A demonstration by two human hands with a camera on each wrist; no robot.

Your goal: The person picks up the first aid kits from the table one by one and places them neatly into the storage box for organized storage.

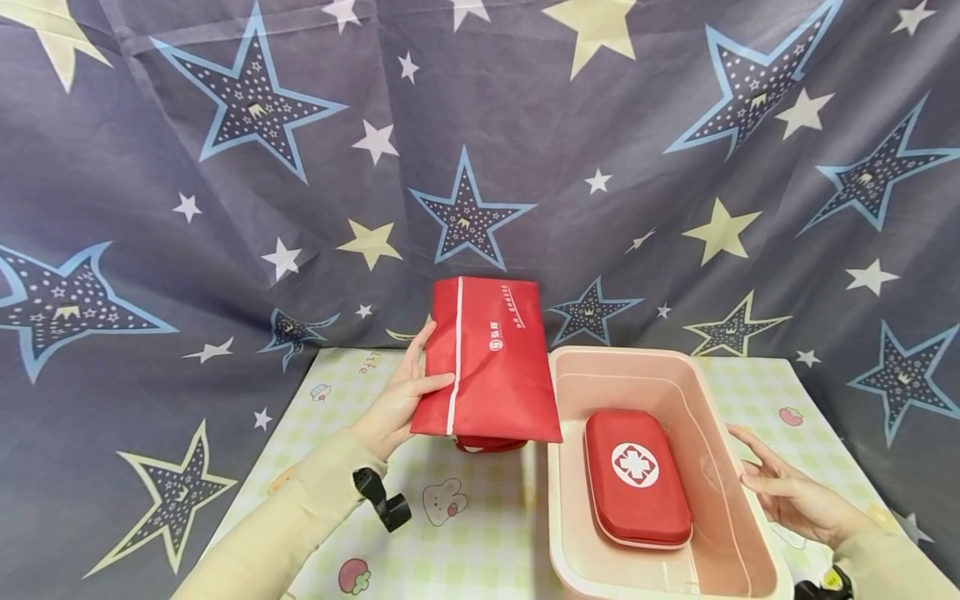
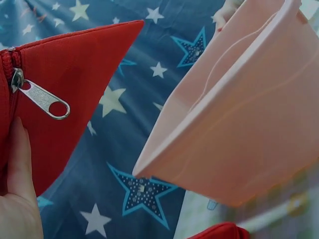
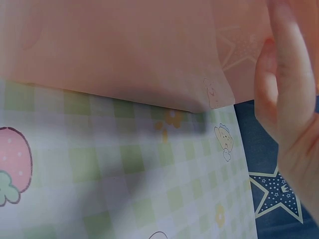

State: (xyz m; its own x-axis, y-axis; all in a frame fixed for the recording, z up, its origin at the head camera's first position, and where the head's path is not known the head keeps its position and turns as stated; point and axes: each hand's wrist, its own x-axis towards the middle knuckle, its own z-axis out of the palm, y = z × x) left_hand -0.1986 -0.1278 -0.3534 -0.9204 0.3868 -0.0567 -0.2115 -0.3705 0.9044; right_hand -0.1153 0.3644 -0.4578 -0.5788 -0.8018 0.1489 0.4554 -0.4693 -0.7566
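Cream sleeve (image 1: 288,518) foremost, the left hand (image 1: 392,410) pinches a red pouch (image 1: 506,375) by its left edge, raised beside the pink bin (image 1: 716,467); its white stripe (image 1: 457,350) points away, long axis unclear. Inside the bin, a red case (image 1: 641,508) lies lengthwise front to back. The right hand (image 1: 802,502), thumb and finger apart, touches the bin.

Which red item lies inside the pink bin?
The case with the round emblem; the left hand holds the pouch, and a partly hidden item lies outside.

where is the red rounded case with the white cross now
In the head view, the red rounded case lies in the pink plastic bin on the right, between the red fabric pouch in the left hand and the right hand.
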